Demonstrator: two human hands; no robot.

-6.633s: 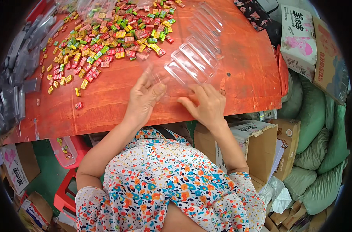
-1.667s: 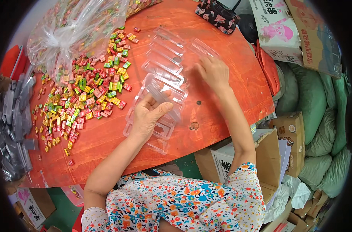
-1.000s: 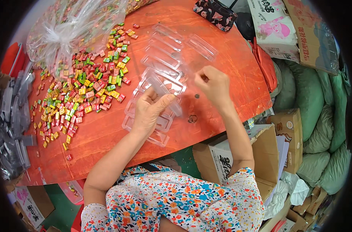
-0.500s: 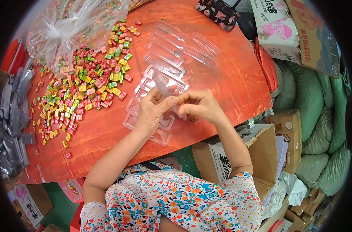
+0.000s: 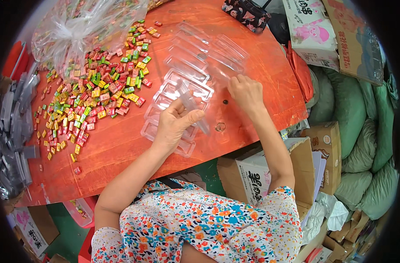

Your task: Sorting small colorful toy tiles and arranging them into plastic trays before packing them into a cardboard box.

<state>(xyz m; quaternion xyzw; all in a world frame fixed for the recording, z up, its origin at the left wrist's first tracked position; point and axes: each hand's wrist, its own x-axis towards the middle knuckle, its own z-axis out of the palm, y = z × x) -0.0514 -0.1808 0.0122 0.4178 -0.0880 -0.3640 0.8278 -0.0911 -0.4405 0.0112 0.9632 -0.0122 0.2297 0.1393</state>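
My left hand [image 5: 175, 122] is closed around a slim clear plastic case [image 5: 189, 103], held at a slant with the thumb across its side. Beneath it, several clear plastic trays [image 5: 152, 111] lie overlapping in a row on the red table. To the right, my right hand [image 5: 247, 91] has its fingers curled together at the near end of some clear plastic pieces [image 5: 229, 49]. Whatever is between those fingertips is see-through or hidden. A heap of small wrapped sweets [image 5: 101, 94] in red, yellow and green spreads left of the trays.
A big clear bag [image 5: 77, 37] of sweets stands at the back left of the red table [image 5: 270, 74]. Grey plastic pieces [image 5: 11, 118] pile up at the left edge. A dark floral pouch [image 5: 248, 15] lies at the back. Cardboard boxes [image 5: 312, 37] and green sacks [image 5: 351, 114] crowd the right.
My right hand has left the case and moved right and away from me, toward the clear plastic pieces. My left hand keeps hold of the case in nearly the same spot.
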